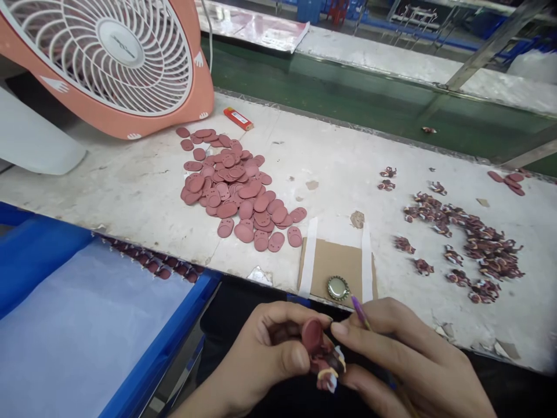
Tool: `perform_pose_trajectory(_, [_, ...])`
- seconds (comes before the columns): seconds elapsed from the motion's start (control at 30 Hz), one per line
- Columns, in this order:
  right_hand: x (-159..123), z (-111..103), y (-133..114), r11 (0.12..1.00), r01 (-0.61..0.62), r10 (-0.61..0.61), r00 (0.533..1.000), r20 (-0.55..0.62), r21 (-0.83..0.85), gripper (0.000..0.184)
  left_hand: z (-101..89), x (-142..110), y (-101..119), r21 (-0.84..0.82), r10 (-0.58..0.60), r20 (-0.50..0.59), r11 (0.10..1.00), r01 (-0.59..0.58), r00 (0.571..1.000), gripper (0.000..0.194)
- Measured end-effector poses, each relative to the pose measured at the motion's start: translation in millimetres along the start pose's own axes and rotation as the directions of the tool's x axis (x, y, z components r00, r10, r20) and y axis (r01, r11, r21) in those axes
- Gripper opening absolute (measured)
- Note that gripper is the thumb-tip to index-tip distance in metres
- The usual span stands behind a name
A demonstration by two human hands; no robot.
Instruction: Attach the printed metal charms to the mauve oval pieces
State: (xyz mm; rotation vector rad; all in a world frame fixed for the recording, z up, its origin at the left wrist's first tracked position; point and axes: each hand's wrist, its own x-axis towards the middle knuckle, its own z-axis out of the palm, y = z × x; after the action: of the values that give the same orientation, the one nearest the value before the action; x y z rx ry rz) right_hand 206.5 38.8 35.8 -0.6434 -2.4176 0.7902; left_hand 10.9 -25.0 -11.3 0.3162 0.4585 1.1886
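My left hand (pixel 261 354) is closed round a small dark red oval piece (pixel 312 335) joined to a brown and white figure part (pixel 328 368). My right hand (pixel 400 360) pinches the same piece from the right and also holds a thin purple stick (pixel 360 312) between its fingers. Both hands sit low at the table's near edge, just in front of a taped cardboard square (pixel 335 261) with a metal bottle cap (pixel 338 288) on it.
A heap of dark red oval pieces (pixel 237 188) lies mid-table. Several small brown figure parts (pixel 474 241) are scattered at the right. A pink fan (pixel 108 64) stands back left, a red lighter (pixel 238 118) beside it. A blue bin (pixel 87 331) lined with plastic sits lower left.
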Motion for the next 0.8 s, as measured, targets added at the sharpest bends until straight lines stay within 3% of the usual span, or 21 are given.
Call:
perform_pose_trajectory(0.13, [11.5, 6.9, 2.2, 0.997, -0.014, 0.017, 0.999, -0.049, 0.076, 0.018, -2.9, 0.2, -7.8, -0.054, -0.086, -0.128, 0.995, 0.080, 0.988, 0.031])
perform_pose_trajectory(0.27, [16.2, 14.3, 1.3, 0.982, -0.075, 0.090, 0.993, -0.079, 0.173, 0.013, -4.1, -0.3, -10.3, -0.110, -0.155, -0.171, 0.984, 0.138, 0.973, 0.036])
perform_pose_trajectory(0.37, [14.8, 16.0, 0.2, 0.993, -0.070, 0.082, 0.987, -0.135, 0.090, 0.014, -2.0, -4.7, -8.4, 0.013, -0.051, -0.286, 0.998, 0.057, 0.957, 0.040])
perform_pose_trajectory(0.47, [13.7, 20.8, -1.0, 0.985, -0.022, -0.018, 0.973, -0.229, -0.171, 0.019, 2.6, -11.1, -4.4, 0.269, 0.285, -0.449, 0.947, -0.176, 0.847, 0.034])
perform_pose_trajectory(0.53, [17.3, 28.6, -3.6, 0.946, 0.050, -0.141, 0.953, -0.268, -0.320, 0.018, 7.3, -13.9, -1.4, 0.380, 0.427, -0.457, 0.887, -0.263, 0.780, 0.031])
perform_pose_trajectory(0.7, [38.6, 51.0, -16.2, 0.881, 0.149, -0.300, 0.909, -0.288, -0.449, 0.010, 16.1, -16.8, 3.8, 0.484, 0.533, -0.460, 0.821, -0.303, 0.710, 0.016])
perform_pose_trajectory(0.77, [39.4, 52.0, -13.4, 0.883, 0.182, -0.334, 0.891, -0.307, -0.433, 0.009, 10.9, -23.5, 9.0, 0.565, 0.592, -0.499, 0.776, -0.281, 0.633, 0.015])
perform_pose_trajectory(0.8, [35.8, 50.0, -8.1, 0.896, 0.194, -0.334, 0.888, -0.317, -0.399, 0.010, 4.9, -29.8, 13.7, 0.640, 0.639, -0.513, 0.730, -0.241, 0.574, 0.015])
